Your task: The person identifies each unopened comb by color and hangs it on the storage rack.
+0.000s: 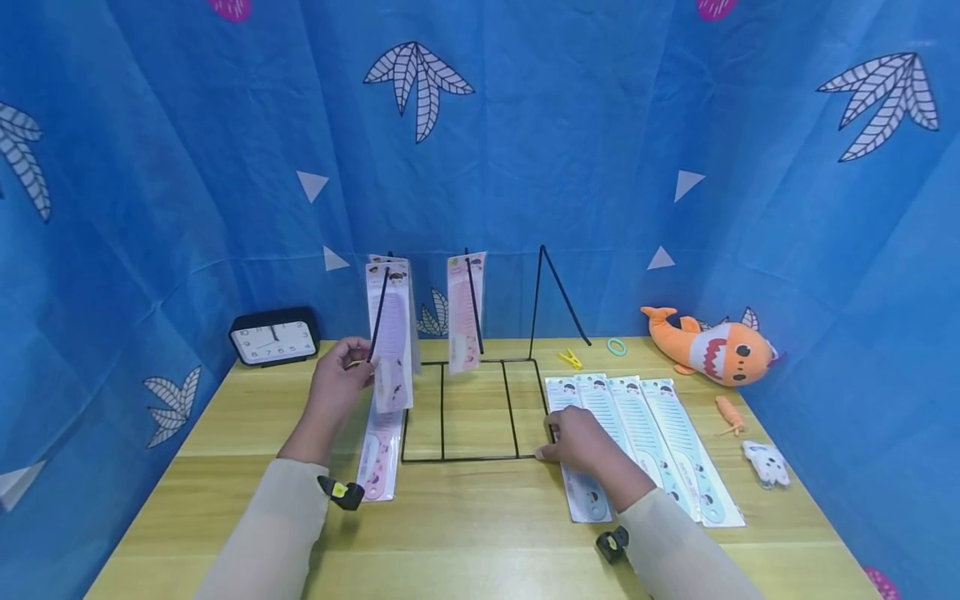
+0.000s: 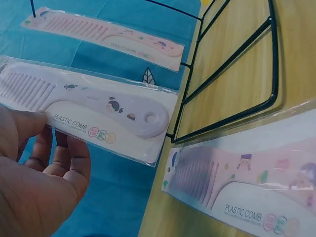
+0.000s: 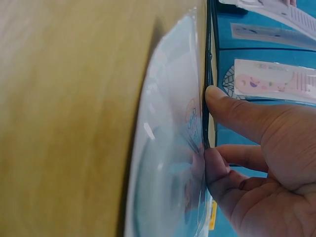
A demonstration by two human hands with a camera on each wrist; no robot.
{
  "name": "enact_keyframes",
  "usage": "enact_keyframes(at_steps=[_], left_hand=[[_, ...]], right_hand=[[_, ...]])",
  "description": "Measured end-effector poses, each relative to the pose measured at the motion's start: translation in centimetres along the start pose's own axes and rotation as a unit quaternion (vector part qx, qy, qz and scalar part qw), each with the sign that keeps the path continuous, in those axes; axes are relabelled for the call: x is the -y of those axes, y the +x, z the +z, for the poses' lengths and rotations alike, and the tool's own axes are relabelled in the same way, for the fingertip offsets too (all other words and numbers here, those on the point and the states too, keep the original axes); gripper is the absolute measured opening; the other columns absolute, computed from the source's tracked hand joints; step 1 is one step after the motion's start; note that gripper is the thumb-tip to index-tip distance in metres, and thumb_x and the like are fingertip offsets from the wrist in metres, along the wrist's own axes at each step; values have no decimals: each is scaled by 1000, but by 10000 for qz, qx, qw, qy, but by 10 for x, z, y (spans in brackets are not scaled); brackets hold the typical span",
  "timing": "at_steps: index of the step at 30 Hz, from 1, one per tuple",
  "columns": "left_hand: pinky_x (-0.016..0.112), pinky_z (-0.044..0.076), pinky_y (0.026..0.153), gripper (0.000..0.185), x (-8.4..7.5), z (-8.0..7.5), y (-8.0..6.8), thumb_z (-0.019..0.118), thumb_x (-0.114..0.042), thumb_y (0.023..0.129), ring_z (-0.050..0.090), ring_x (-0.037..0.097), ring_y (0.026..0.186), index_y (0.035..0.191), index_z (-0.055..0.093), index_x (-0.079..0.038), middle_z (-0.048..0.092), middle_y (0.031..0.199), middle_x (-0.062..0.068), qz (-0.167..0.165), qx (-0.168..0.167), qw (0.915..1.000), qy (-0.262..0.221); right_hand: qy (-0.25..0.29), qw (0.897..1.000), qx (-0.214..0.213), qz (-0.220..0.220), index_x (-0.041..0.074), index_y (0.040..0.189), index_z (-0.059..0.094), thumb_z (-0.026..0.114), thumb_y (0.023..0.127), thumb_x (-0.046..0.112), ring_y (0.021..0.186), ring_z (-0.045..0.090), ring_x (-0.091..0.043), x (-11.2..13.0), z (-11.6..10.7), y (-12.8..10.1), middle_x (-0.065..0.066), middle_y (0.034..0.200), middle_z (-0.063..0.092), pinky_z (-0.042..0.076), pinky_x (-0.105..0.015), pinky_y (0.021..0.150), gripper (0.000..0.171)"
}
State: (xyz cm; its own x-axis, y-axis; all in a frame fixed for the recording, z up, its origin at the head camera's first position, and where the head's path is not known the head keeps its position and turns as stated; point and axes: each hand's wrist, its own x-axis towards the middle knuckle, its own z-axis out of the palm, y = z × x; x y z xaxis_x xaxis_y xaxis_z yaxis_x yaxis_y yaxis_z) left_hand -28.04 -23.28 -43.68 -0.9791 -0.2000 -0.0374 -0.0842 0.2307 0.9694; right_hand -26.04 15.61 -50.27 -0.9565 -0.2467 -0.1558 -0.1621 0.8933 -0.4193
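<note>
A black wire rack (image 1: 474, 400) stands mid-table with upright hooks. My left hand (image 1: 365, 367) pinches a packaged purple comb (image 1: 393, 350) hanging on the left hook; in the left wrist view the thumb (image 2: 24, 123) lies on the purple comb's card (image 2: 98, 116) with the fingers behind it. A pink comb (image 1: 465, 312) hangs on the middle hook. My right hand (image 1: 547, 450) rests at the rack base's front right corner, over a blue comb pack (image 1: 581, 467). In the right wrist view its thumb (image 3: 237, 111) touches the base wire (image 3: 207, 74) and a finger presses the pack (image 3: 168, 148).
Another comb pack (image 1: 378, 458) lies flat left of the rack. Several blue comb packs (image 1: 660, 442) lie in a row at right. A black clock (image 1: 273, 337), an orange plush shark (image 1: 716, 346), a yellow clip (image 1: 570, 358) and small toys (image 1: 765, 462) sit around.
</note>
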Motion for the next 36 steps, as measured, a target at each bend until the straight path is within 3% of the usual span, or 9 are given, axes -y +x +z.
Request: enact_keyframes(at_steps=[5,11,16,23,36], left_hand=[[39,64,106,23,3,5,10,60,-4,110,65,27,122,133,59,-3,62,134,16,63,-135,9998,-144],[46,59,115,21,5,7,19,58,-6,111,63,31,134,132,60,-4,64,142,18,-18,-177,9998,70],[48,58,117,21,6,8,25,58,-6,111,63,33,134,131,60,-2,65,140,21,108,-211,9997,27],[48,58,117,21,9,12,29,59,-5,110,63,32,134,131,60,-4,64,142,19,-62,-275,9995,-146],[49,57,117,19,9,17,29,59,-9,110,62,34,134,129,62,-4,63,139,18,-45,-259,9996,-125]], right_hand=[[-1,10000,42,40,2,140,72,94,88,28,104,66,-24,0,0,0,-16,123,74,62,-50,100,62],[-24,10000,37,19,2,139,72,94,88,29,101,66,-23,1,-1,1,-14,119,74,62,-48,97,62],[-45,10000,-3,-31,2,138,73,94,87,29,96,64,-22,1,-2,1,-11,112,73,62,-45,91,61],[-48,10000,46,36,2,142,71,94,88,29,104,67,-25,1,-2,1,-15,122,74,62,-49,99,65],[-40,10000,54,50,2,140,72,94,87,29,98,64,-24,2,-2,-1,-13,115,73,62,-46,93,63]])
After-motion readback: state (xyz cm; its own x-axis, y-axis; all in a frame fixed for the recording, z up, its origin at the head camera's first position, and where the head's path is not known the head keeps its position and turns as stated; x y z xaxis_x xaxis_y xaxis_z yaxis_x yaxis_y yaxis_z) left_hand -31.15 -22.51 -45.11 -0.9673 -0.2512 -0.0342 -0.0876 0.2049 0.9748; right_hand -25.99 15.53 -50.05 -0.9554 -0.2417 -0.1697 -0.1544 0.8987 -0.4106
